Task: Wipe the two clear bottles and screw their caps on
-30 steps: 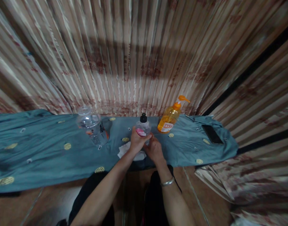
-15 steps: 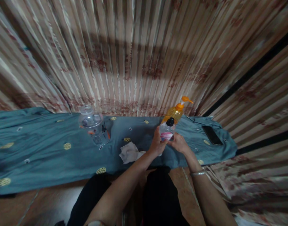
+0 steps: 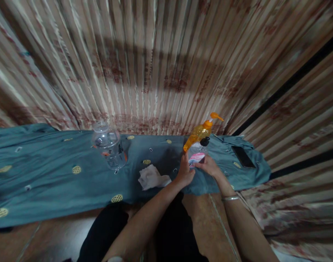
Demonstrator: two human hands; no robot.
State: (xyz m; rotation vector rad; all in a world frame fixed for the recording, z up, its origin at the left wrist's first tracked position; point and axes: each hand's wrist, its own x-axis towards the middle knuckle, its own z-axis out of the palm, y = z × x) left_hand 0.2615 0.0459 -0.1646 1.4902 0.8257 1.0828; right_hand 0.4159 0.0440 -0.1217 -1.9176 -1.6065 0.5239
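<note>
A small clear bottle [image 3: 197, 158] with a pink-and-white label and a black top [image 3: 204, 141] leans to the right between my hands. My left hand [image 3: 186, 172] is closed on its lower left side. Around its lower right side my right hand [image 3: 209, 166] is closed, the thumb lying across the front. Just behind stands a yellow see-through bottle [image 3: 197, 135] with an orange pump head [image 3: 215, 116], partly covered by the small bottle. A crumpled white cloth or tissue [image 3: 152, 177] lies left of my left hand, by the forearm.
A large clear plastic bottle [image 3: 109, 147] without a cap stands farther left on the teal cloth [image 3: 60, 182]. A dark phone [image 3: 243, 157] lies near the right end. Pleated curtains [image 3: 155, 72] hang close behind, and a dark bar [image 3: 286, 87] slants along the right.
The small bottle has tilted to the right, its black top swinging away from the pump bottle's body. My left hand has shifted slightly down and right.
</note>
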